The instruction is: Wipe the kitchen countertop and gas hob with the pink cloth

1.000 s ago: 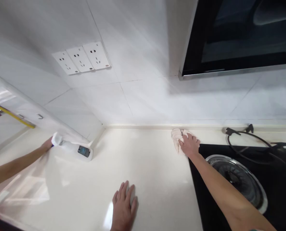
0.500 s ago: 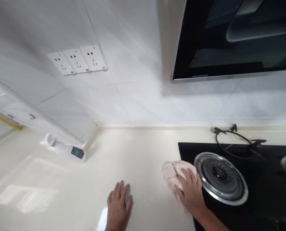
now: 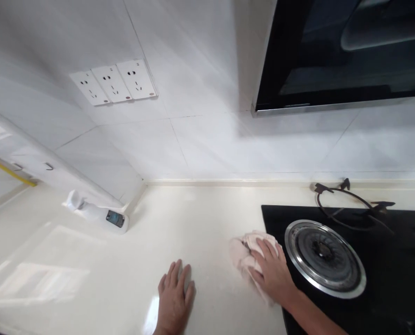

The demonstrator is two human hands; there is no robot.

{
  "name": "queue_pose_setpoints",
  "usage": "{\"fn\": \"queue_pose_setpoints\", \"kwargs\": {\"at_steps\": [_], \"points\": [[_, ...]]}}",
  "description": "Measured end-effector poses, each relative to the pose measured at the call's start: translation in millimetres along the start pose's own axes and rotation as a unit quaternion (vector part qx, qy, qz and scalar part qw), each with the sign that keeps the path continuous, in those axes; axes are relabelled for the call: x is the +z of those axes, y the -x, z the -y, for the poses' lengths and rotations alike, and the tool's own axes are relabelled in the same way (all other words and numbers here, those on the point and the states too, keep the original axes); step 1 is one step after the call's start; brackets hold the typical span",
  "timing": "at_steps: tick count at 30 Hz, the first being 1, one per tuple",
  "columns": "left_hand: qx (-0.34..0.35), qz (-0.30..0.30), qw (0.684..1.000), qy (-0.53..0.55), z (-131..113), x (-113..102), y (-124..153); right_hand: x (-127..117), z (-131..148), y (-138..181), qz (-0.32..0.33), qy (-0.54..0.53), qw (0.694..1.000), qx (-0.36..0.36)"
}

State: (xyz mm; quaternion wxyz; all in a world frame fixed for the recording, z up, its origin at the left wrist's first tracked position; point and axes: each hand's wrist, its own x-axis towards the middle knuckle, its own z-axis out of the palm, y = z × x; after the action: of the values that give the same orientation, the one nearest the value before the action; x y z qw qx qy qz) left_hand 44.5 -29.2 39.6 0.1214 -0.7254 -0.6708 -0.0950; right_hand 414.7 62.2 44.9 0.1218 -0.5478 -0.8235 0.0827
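Observation:
My right hand [image 3: 272, 272] presses a crumpled pale pink cloth [image 3: 244, 249] onto the cream countertop [image 3: 200, 218], right at the left edge of the black gas hob [image 3: 385, 274]. Its fingers curl over the cloth. Flat on the counter near the front edge lies my left hand [image 3: 174, 298], fingers together and stretched out, holding nothing. A white spray bottle [image 3: 97, 214] lies on its side at the left, by the wall corner.
On the hob are a round steel burner [image 3: 324, 258] and, behind it, a black pan support ring [image 3: 350, 200]. A black range hood [image 3: 343, 56] hangs above. Three wall sockets [image 3: 113, 83] sit on the tiled wall.
My right hand drew the cloth from the back wall toward me along the hob's edge, then slightly left. Another person's hand that held the spray bottle has left the view.

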Motion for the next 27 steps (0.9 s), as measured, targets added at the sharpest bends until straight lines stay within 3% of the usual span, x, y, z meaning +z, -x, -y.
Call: {"fn": "queue_pose_setpoints", "kwargs": {"at_steps": [5, 9, 11, 14, 19, 23, 27], "points": [[0.003, -0.004, 1.000, -0.001, 0, 0, 0, -14, 18, -91, 0.059, 0.002, 0.991, 0.122], [-0.001, 0.005, 1.000, 0.001, 0, -1, 0, 4, 57, -123, 0.081, -0.022, 0.988, 0.129], [-0.002, 0.001, 1.000, 0.001, 1, -1, 0, 17, 77, -116, 0.085, -0.042, 0.992, 0.088], [0.000, -0.005, 1.000, 0.004, 1, -1, 1, 27, 94, -80, 0.071, -0.086, 0.994, -0.017], [0.000, 0.002, 1.000, 0.008, 0, -3, 0, 12, 75, -15, 0.087, -0.126, 0.979, -0.135], [-0.003, 0.009, 1.000, 0.006, -1, -4, 0, 1, 47, -10, 0.111, -0.099, 0.982, -0.117], [-0.008, 0.014, 1.000, 0.014, -2, -3, 2, 3, 33, -53, 0.087, -0.047, 0.994, -0.046]]}}
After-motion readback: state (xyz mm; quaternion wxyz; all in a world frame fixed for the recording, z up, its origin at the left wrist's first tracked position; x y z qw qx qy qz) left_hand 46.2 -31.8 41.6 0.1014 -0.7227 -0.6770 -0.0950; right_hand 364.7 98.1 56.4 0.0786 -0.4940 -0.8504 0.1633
